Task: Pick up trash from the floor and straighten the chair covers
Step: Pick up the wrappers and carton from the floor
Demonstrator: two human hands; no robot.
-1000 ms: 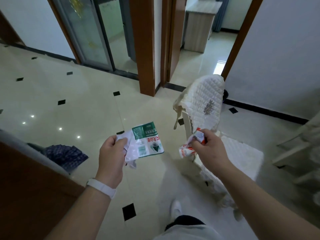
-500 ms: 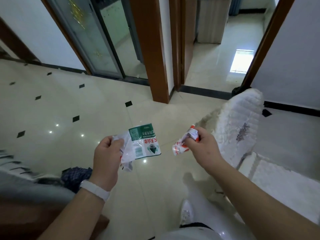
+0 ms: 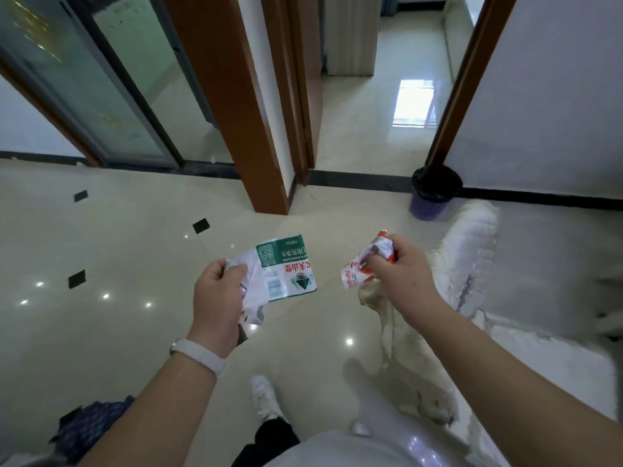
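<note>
My left hand [image 3: 218,298] grips a crumpled green and white label [image 3: 286,269] with red characters, held out over the shiny floor. My right hand [image 3: 401,274] pinches a small red and white wrapper [image 3: 362,267] at about the same height. Just right of that hand stands a chair with a white quilted cover [image 3: 468,251] over its back and seat; the cover looks rumpled along its near edge. A purple waste basket [image 3: 429,197] lined with a black bag sits against the wall beyond the chair.
A brown door frame post [image 3: 242,106] stands ahead, with glass sliding doors [image 3: 101,82] to the left and an open doorway to the right. A dark blue patterned cloth [image 3: 91,429] lies at the lower left. My white shoe [image 3: 266,396] is on the tiles below.
The view has moved forward and to the right, past the chair back. The purple waste basket has come into sight. Both hands keep their hold on the trash.
</note>
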